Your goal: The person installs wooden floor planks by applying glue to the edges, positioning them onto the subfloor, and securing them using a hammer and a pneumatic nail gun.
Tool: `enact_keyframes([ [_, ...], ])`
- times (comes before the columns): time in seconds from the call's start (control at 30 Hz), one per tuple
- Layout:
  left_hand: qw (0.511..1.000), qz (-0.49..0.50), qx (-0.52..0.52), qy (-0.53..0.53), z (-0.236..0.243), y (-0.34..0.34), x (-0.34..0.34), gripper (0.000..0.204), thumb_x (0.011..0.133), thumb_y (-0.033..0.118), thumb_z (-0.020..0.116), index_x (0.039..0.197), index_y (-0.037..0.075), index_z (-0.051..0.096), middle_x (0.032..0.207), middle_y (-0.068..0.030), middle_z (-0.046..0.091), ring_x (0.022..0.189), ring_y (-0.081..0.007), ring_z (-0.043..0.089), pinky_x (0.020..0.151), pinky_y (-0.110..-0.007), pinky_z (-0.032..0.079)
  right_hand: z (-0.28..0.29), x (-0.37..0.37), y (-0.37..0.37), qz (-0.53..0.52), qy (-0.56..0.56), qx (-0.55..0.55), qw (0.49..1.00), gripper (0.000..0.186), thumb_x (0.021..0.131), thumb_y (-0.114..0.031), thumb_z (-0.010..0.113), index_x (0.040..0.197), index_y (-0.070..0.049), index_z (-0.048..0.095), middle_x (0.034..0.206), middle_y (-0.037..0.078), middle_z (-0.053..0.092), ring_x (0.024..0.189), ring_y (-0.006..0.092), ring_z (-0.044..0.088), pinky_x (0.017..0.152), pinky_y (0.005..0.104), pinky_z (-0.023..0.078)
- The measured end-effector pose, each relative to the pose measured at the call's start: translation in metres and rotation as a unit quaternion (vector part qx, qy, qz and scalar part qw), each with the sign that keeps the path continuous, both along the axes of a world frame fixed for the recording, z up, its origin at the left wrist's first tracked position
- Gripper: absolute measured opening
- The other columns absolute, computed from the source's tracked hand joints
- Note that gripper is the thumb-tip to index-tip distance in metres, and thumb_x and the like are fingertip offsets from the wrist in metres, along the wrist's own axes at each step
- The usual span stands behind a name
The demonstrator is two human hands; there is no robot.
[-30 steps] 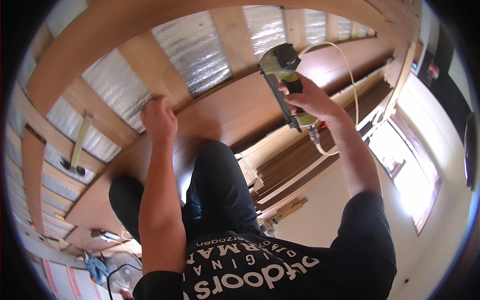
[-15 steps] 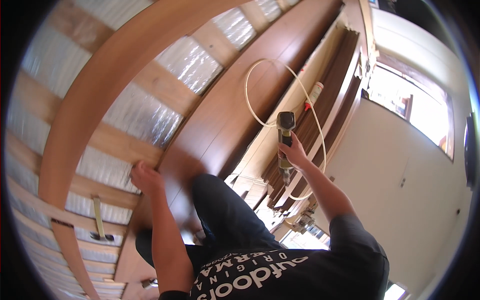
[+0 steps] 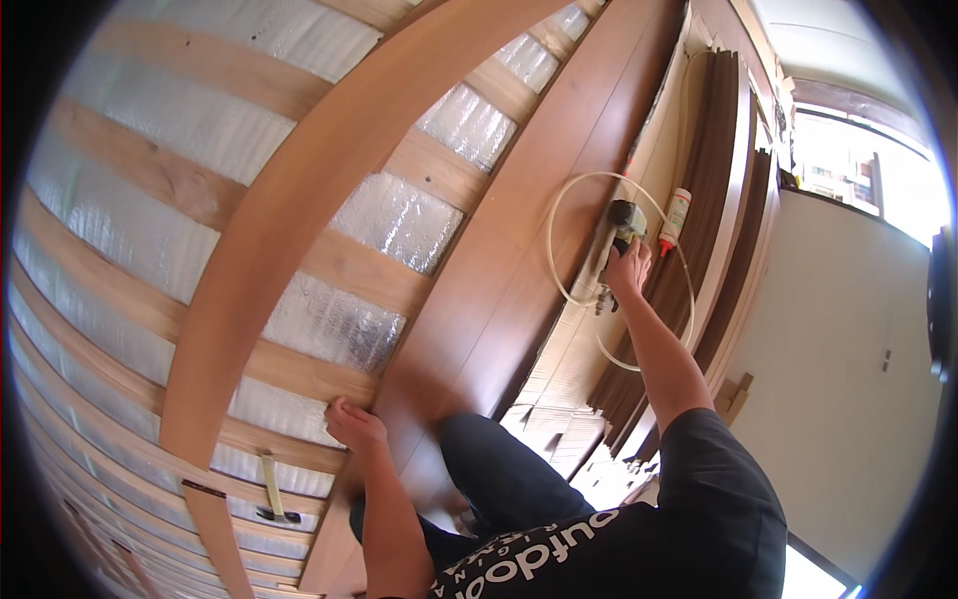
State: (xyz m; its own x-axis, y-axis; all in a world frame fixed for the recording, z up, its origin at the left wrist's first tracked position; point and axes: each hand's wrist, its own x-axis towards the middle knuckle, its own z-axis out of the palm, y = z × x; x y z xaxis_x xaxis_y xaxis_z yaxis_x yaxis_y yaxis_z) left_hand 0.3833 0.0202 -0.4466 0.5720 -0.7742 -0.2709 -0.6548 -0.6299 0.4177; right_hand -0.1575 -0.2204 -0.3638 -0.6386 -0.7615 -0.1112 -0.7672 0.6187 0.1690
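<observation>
My right hand (image 3: 629, 262) holds a pneumatic nail gun (image 3: 625, 222) low over pale cardboard packaging (image 3: 564, 369) beside stacked dark boards. A pale looped hose (image 3: 550, 240) runs around it, and a white tube with a red nozzle (image 3: 675, 215) lies just to its right. My left hand (image 3: 355, 427) is at the edge of the laid wood-look flooring (image 3: 514, 245), by a pale batten (image 3: 304, 369), fingers curled; whatever is in them is hidden. My bent knee (image 3: 479, 459) rests on the flooring between my arms.
Battens with foil insulation (image 3: 384, 220) between them cover the left. A long loose plank (image 3: 215, 339) crosses them, with a hammer (image 3: 272, 489) nearby. Stacked dark boards (image 3: 718, 180) lie along the right, beside a pale surface (image 3: 828, 329) and a bright window (image 3: 848, 150).
My right hand has moved the nail gun away from me, rightward and down toward the packaging. My left hand stays by the flooring edge while the view has turned.
</observation>
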Motion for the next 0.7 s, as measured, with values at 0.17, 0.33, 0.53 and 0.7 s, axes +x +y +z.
enact_keyframes([
  [0.17, 1.000, -0.012, 0.000, -0.022, -0.001, 0.004, -0.002, 0.015, 0.099, 0.009, 0.049, 0.106, 0.004, 0.060, 0.107, -0.0217, 0.060, 0.097, -0.0450, 0.057, 0.084, -0.056, 0.044, 0.010, 0.094, -0.057, 0.255, -0.088, -0.128, 0.954, 0.066, 0.094, -0.024, 0.068, 0.152, -0.007, 0.044, 0.162, 0.022, 0.033, 0.146, 0.0419, 0.035, 0.119, 0.0529, 0.028],
  [0.33, 1.000, -0.013, -0.010, 0.010, -0.014, -0.003, -0.018, 0.018, 0.101, 0.015, 0.048, 0.106, 0.003, 0.060, 0.106, -0.0214, 0.060, 0.098, -0.0448, 0.056, 0.087, -0.056, 0.043, -0.049, 0.153, -0.174, 0.177, -0.155, -0.161, 0.958, 0.055, 0.098, -0.037, 0.059, 0.148, -0.015, 0.053, 0.167, 0.020, 0.028, 0.151, 0.0411, 0.027, 0.124, 0.0537, 0.022],
  [0.53, 0.997, -0.013, 0.010, 0.075, 0.020, -0.022, 0.038, 0.018, 0.099, 0.009, 0.050, 0.107, -0.002, 0.062, 0.101, -0.0250, 0.063, 0.093, -0.0418, 0.062, 0.083, -0.049, 0.050, -0.068, 0.207, -0.185, 0.216, -0.107, -0.150, 0.959, 0.048, 0.096, -0.036, 0.058, 0.140, -0.018, 0.060, 0.164, 0.018, 0.034, 0.150, 0.0391, 0.029, 0.125, 0.0549, 0.018],
  [0.7, 0.988, -0.068, -0.124, 0.065, 0.068, -0.225, 0.101, 0.025, 0.101, 0.015, 0.061, 0.119, -0.002, 0.063, 0.106, -0.0211, 0.066, 0.099, -0.0413, 0.063, 0.090, -0.050, 0.050, -0.061, 0.199, -0.184, 0.206, -0.108, -0.135, 0.963, 0.047, 0.092, -0.030, 0.059, 0.138, -0.019, 0.061, 0.164, 0.017, 0.034, 0.150, 0.0381, 0.030, 0.125, 0.0548, 0.017],
])
